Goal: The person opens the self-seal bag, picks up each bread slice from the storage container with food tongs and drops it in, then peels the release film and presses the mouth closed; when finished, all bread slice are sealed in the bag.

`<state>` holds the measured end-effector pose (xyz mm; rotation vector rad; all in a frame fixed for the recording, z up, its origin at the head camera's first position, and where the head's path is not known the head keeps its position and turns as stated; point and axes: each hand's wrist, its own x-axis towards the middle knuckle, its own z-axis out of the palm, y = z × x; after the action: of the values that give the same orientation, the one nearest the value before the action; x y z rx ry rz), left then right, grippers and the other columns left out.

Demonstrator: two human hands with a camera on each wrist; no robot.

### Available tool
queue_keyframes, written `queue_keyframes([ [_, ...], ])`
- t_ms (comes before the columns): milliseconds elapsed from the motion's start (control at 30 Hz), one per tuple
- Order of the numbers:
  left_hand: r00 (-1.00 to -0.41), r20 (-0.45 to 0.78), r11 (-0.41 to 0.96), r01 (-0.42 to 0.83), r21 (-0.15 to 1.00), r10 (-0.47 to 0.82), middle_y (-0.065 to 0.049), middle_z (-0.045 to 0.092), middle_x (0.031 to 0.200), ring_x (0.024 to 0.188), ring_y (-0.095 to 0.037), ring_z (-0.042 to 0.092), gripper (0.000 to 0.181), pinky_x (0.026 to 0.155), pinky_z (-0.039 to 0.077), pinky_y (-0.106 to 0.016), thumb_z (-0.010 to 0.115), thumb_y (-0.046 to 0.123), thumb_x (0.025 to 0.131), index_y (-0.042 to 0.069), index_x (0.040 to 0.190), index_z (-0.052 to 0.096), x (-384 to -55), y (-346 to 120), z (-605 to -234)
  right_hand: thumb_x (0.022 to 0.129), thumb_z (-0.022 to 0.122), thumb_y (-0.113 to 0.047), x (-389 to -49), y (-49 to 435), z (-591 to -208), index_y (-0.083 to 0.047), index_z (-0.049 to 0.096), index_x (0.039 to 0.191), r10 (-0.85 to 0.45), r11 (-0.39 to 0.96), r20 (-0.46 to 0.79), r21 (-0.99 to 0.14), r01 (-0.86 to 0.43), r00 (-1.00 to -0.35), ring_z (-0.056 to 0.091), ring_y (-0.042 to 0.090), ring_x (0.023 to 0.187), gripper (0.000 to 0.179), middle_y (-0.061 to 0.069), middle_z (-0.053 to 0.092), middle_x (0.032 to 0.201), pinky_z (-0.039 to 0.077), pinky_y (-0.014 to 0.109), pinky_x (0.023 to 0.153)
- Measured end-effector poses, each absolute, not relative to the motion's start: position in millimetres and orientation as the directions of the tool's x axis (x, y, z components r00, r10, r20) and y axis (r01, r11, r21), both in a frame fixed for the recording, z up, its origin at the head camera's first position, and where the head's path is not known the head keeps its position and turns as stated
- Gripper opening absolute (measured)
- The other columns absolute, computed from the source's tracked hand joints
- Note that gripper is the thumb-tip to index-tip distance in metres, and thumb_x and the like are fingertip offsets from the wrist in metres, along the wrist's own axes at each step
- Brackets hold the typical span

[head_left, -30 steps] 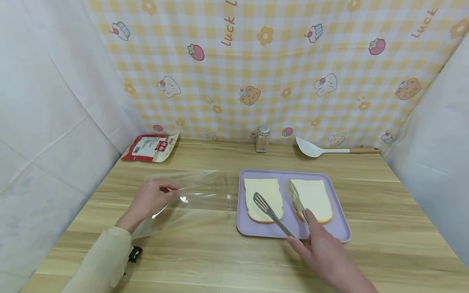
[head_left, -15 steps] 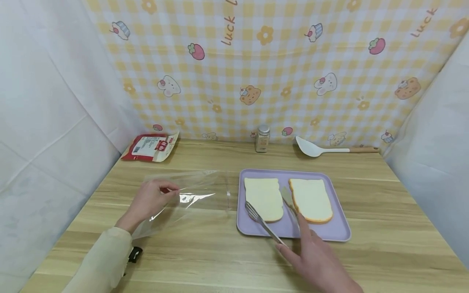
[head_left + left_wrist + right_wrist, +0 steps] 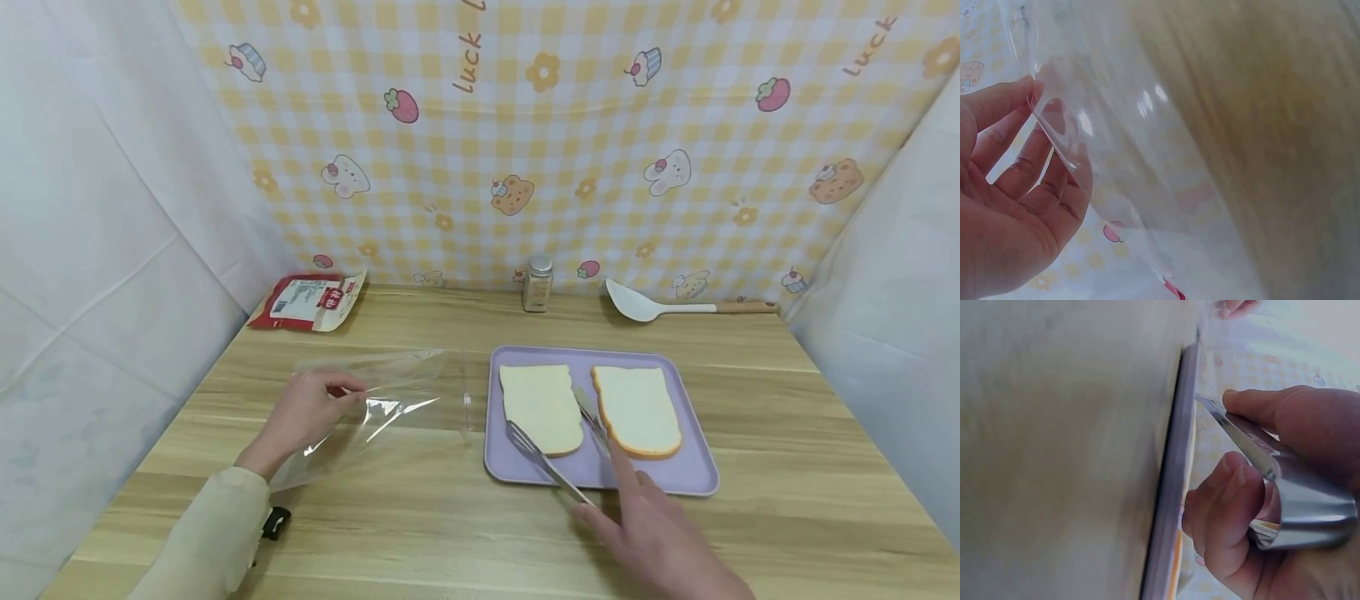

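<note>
1. Now our left hand (image 3: 303,415) pinches the clear bag (image 3: 420,402), left of the tray (image 3: 699,468).
2. On it, the left bread slice (image 3: 540,408) sits between the tongs' (image 3: 553,472) arms.
3. Our right hand (image 3: 660,533), gripping them, has moved left, off the right slice (image 3: 640,408).

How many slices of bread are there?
2. Both lie on the purple tray: the left slice between the arms of the tongs, the right slice just beside them.
</note>
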<state>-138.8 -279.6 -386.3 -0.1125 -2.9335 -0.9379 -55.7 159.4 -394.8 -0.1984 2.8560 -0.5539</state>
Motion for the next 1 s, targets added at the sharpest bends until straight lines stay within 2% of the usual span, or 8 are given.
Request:
queue_keyframes([
  [133,-0.996,0.076,0.809,0.090,0.582,0.056,-0.012,0.079,0.113,0.092,-0.021,0.068,0.013,0.070,0.052,-0.031,0.074,0.016,0.099,0.010,0.106,0.083,-139.1,-279.1,-386.7,0.099,0.065,-0.061,-57.6,165.6,-392.2,-0.007,0.019,0.168,-0.196,0.929,-0.187,-0.351,-0.121,-0.963,0.064,0.047,0.127,0.099,0.034,0.057,0.146,0.053,0.062,0.103],
  [333,-0.994,0.088,0.805,0.103,0.585,0.062,-0.012,0.079,0.111,0.091,-0.021,0.069,0.012,0.070,0.053,-0.030,0.074,0.014,0.098,0.010,0.105,0.083,-139.4,-279.6,-387.2,0.093,0.065,-0.072,-57.6,160.6,-389.2,-0.006,0.019,0.168,-0.170,0.932,-0.179,-0.348,-0.099,-0.969,0.064,0.044,0.129,0.109,0.031,0.060,0.145,0.052,0.061,0.104],
  [467,-0.993,0.095,0.808,0.110,0.579,0.067,-0.011,0.079,0.110,0.092,-0.021,0.070,0.012,0.071,0.053,-0.031,0.075,0.015,0.098,0.011,0.105,0.083,-140.3,-279.5,-388.4,0.090,0.068,-0.073,-57.7,150.8,-389.8,-0.005,0.020,0.167,-0.142,0.932,-0.158,-0.354,-0.078,-0.977,0.068,0.042,0.122,0.113,0.030,0.066,0.136,0.055,0.060,0.100],
  [633,-0.994,0.093,0.810,0.107,0.576,0.065,-0.011,0.079,0.111,0.091,-0.021,0.070,0.012,0.071,0.053,-0.031,0.075,0.015,0.097,0.010,0.104,0.083,-140.9,-278.4,-389.2,0.093,0.069,-0.067,-60.3,140.0,-392.2,0.000,0.021,0.164,-0.139,0.929,-0.121,-0.361,-0.087,-0.983,0.071,0.042,0.112,0.108,0.029,0.070,0.125,0.056,0.060,0.094],
  [767,-0.995,0.085,0.809,0.096,0.580,0.057,-0.012,0.079,0.112,0.091,-0.021,0.069,0.013,0.071,0.052,-0.031,0.075,0.015,0.097,0.010,0.105,0.083,-139.4,-278.9,-388.8,0.095,0.066,-0.068,-62.3,133.4,-393.4,0.003,0.017,0.165,-0.123,0.935,-0.140,-0.349,-0.068,-0.982,0.071,0.042,0.108,0.111,0.030,0.069,0.123,0.057,0.059,0.091],
  [933,-0.995,0.083,0.806,0.098,0.583,0.061,-0.012,0.079,0.112,0.093,-0.023,0.070,0.013,0.071,0.053,-0.031,0.075,0.015,0.098,0.010,0.105,0.083,-139.0,-279.4,-387.6,0.098,0.067,-0.061,-64.7,134.2,-395.0,0.002,0.021,0.164,-0.144,0.935,-0.119,-0.342,-0.095,-0.982,0.073,0.041,0.097,0.102,0.028,0.070,0.114,0.058,0.058,0.083],
  [1000,-0.994,0.091,0.801,0.108,0.589,0.067,-0.012,0.079,0.112,0.093,-0.023,0.070,0.012,0.071,0.053,-0.030,0.075,0.014,0.098,0.009,0.104,0.083,-138.9,-280.0,-387.4,0.099,0.067,-0.058,-65.9,138.0,-393.7,-0.002,0.023,0.165,-0.159,0.936,-0.116,-0.335,-0.112,-0.980,0.072,0.045,0.097,0.097,0.030,0.070,0.117,0.057,0.060,0.083],
])
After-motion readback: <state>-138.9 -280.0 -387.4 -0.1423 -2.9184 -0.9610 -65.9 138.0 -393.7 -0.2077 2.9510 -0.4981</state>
